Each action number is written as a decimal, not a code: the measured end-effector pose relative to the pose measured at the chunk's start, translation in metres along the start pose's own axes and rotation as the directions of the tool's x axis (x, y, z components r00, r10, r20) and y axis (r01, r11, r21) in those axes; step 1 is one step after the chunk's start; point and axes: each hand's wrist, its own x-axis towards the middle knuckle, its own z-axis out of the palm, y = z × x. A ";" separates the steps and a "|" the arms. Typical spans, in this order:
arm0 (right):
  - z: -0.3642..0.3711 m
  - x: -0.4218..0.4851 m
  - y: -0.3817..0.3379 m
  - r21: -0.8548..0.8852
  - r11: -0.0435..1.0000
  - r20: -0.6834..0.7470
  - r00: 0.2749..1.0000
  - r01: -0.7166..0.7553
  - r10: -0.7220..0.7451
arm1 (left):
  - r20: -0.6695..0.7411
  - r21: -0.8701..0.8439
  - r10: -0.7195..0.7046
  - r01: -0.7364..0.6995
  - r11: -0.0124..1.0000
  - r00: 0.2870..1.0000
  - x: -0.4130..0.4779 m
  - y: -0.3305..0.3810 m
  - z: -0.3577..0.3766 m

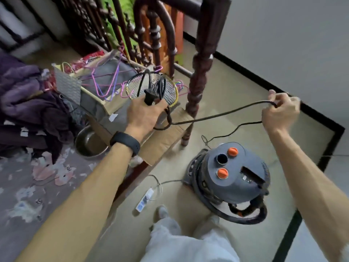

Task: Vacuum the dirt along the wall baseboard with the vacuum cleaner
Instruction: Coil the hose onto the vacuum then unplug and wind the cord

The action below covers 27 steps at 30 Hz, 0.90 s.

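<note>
A grey canister vacuum cleaner point(232, 178) with two orange knobs stands on the floor in front of my feet, its black hose point(251, 216) curled at its near side. My left hand point(145, 114) grips a coiled bundle of the black power cord with its plug point(150, 95) sticking up. My right hand point(281, 110) pinches the black power cord point(222, 113) farther along, and the cord stretches between both hands and drops toward the vacuum. The black baseboard point(245, 69) runs along the white wall at the right.
A white power strip point(144, 201) lies on the floor left of the vacuum. A dark wooden railing post point(200, 72) stands ahead. A cardboard box point(105, 91) with hangers and a racket, a metal bowl point(88, 144) and a pile of purple clothes point(28, 103) crowd the left.
</note>
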 end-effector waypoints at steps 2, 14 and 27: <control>-0.034 0.016 0.007 0.037 0.999 -0.056 0.998 0.011 -0.008 | -0.008 0.102 0.039 -0.038 0.994 0.999 0.001 0.010 0.009; -0.105 -0.060 0.048 0.564 0.417 0.698 0.682 -0.712 0.221 | 0.622 0.065 -0.106 0.084 0.994 0.776 -0.110 0.033 0.211; -0.140 -0.030 0.108 0.484 -0.039 0.845 0.456 -0.874 0.279 | 0.886 -0.066 -0.035 0.200 0.978 0.462 -0.162 0.052 0.296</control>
